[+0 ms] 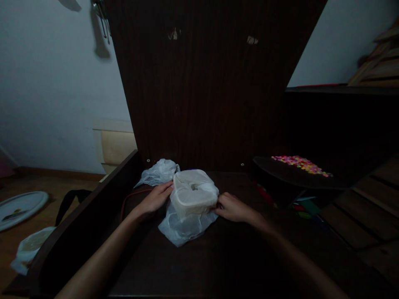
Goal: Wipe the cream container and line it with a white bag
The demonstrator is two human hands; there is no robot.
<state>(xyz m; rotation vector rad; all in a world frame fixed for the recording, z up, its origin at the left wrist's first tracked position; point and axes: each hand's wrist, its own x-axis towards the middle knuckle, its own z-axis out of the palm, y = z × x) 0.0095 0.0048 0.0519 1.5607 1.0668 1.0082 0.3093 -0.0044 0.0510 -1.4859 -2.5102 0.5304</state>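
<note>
A pale square container (196,204) with rounded corners sits on the dark wooden surface, covered by a thin white plastic bag (187,228). The bag spreads out in front of it, and a small dark opening shows in the middle of the top. At the container's left side, my left hand (156,197) has its fingers together, closed against the bag's edge. My right hand (232,206) is curled at the right side, pinching the bag near the container's lower corner. Both sets of fingertips are partly hidden.
A crumpled white plastic bag (160,171) lies behind my left hand, near a reddish-brown cord or strap (123,207). A dark panel (202,104) rises behind. Small colourful pieces (302,164) lie on a shelf at right. A raised side board (84,216) borders the left.
</note>
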